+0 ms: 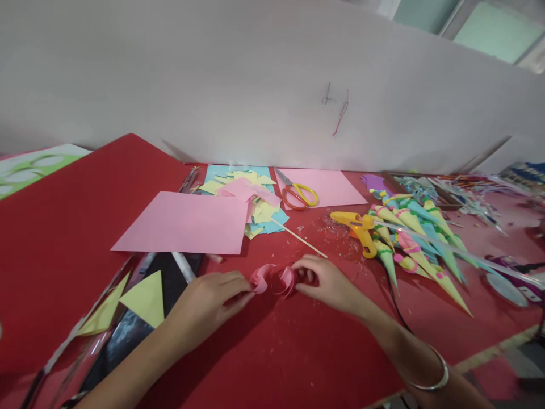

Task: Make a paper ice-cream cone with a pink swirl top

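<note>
At the middle of the red tabletop, my left hand (221, 298) pinches a curled pink paper piece (261, 278) between thumb and fingers. Facing it, my right hand (326, 282) has its fingers closed on a second curled pink paper piece (288, 279). A small gap separates the two pieces at their upper parts; whether they join lower down is unclear. Just beyond my right hand lies a thin wooden stick (304, 241). A flat pink sheet (183, 222) rests beyond my left hand.
Cut paper scraps (266, 211), scissors (300, 196) and another pink sheet (336, 187) lie near the wall. To the right are a yellow glue gun (360, 227), paper cones (419, 236) and a cable. Yellow paper triangles (147, 298) lie over a dark object at left.
</note>
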{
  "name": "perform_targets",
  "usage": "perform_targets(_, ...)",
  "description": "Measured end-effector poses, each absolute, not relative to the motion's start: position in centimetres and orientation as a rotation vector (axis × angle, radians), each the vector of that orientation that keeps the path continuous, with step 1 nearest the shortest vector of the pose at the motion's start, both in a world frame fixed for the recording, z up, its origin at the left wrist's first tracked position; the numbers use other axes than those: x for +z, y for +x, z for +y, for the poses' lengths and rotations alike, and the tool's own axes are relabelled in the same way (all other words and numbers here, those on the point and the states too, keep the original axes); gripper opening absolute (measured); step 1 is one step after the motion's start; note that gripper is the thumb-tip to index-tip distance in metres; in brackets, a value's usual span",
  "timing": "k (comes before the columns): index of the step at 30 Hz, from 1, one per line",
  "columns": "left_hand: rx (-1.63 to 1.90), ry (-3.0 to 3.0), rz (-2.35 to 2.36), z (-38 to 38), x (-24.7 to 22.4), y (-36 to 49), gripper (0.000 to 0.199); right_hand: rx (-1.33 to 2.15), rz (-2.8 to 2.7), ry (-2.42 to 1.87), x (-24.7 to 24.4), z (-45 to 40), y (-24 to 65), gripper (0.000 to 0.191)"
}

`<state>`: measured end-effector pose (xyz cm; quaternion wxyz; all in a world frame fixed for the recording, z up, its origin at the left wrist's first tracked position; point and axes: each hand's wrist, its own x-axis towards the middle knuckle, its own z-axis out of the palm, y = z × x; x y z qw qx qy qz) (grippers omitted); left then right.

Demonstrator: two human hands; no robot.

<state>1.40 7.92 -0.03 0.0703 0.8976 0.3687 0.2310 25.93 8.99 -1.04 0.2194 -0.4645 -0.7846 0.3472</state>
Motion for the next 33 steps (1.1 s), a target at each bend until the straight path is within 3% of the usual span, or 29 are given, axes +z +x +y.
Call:
perform_targets(8,0.547,2.714,1.077,7.8,-0.1,1.7,0.03,0.882,-2.123,-1.32,-1.7,7.9,24.4,0.008)
perform_targets(15,0.513,2.752,1.022,7.8,-0.4,1.9,0.034,0.709,-2.151,-1.377,-1.9,7.6,24.3,0.015)
perform_targets(33,0.428,2.746,1.032,7.7,-0.4,2.0,0.035,0.586,-2.337,-1.317,-2.0,7.4,24.1,0.012)
